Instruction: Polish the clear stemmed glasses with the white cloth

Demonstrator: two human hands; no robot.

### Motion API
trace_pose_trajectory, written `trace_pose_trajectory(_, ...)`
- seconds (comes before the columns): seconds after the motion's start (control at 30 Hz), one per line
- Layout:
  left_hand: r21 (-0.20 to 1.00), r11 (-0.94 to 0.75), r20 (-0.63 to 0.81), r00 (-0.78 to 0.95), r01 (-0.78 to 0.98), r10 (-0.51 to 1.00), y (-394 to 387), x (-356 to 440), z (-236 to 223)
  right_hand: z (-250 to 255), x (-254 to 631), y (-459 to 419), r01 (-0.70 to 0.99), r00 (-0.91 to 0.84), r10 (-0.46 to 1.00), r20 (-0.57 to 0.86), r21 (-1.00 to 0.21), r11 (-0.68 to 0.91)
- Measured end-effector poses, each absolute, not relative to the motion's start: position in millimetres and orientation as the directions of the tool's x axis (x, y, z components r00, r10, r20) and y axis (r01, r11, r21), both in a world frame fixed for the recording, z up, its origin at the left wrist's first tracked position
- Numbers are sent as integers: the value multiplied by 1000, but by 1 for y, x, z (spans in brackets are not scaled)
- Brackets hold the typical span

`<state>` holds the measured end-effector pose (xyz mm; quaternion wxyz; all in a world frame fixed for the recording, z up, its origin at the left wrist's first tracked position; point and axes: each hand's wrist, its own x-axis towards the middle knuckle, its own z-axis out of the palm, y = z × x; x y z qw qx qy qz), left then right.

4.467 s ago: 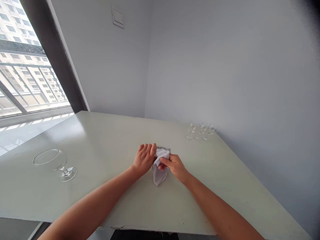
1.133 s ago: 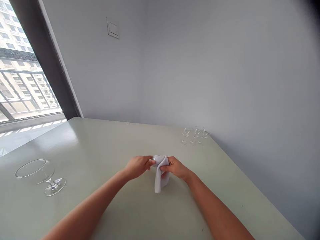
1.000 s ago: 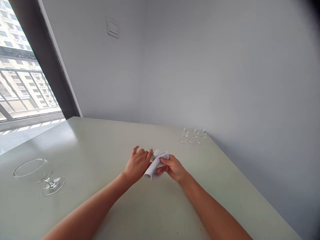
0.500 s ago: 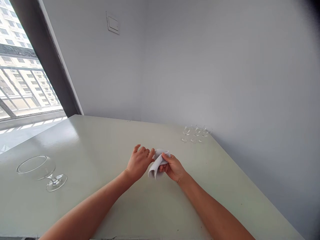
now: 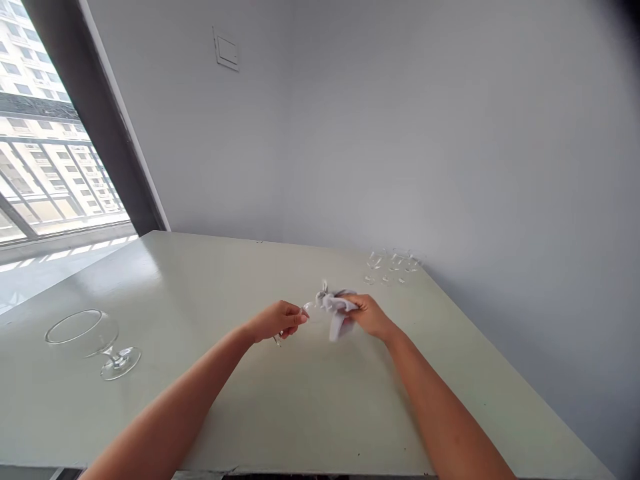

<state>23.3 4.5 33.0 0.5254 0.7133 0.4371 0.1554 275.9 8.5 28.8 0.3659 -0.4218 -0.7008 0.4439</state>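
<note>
Between my two hands, a small clear glass (image 5: 313, 311), held just over the counter (image 5: 250, 393). My left hand (image 5: 279, 321) is closed, thumb against fingertips, gripping the glass at its stem side; a glint of what looks like the foot shows beneath the fingers. Exact hold on the stem hidden.

Change noted: the cloth (image 5: 339, 304) is no longer up against the left hand. It has shifted off toward the right, leaving part of the clear bowl bare between the hands. My right hand (image 5: 368, 315) grips the cloth, bunched at the top, one end hanging below. Edges blurred, so likely moving. Contact is now at the far side of the bowl, as I judge it; cannot tell whether any cloth is inside. With less cloth around it, the glass seems to depend mostly on the left grip.

Well left of the left hand: a larger stemmed glass (image 5: 117, 361) on the counter. Beyond the right hand: a cluster of small stemmed glasses (image 5: 374, 264), near the wall (image 5: 450, 153). Count uncertain, outlines overlap.
</note>
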Motion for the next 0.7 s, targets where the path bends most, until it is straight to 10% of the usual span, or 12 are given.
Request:
trace_pose_trajectory(0.13, 757, -102, -149, 321, 646, 935, 8, 23, 24, 29, 274, 9, 373, 17, 918, 395, -855, 361)
trace_pose_trajectory(0.4, 143, -504, 311, 445, 852, 840, 3, 35, 4, 29, 225, -27, 608, -547, 672, 498, -315, 729)
trace_pose_trajectory(0.57, 21, -659, 458, 579, 752, 675, 0, 36, 1, 33, 224, -20, 500, -403, 805, 436, -632, 592)
trace_pose_trajectory(0.7, -3, -761, 454, 679, 649, 577, -3, 41, -2, 26, 246, 0, 90, -323, 942, 86, -989, 121)
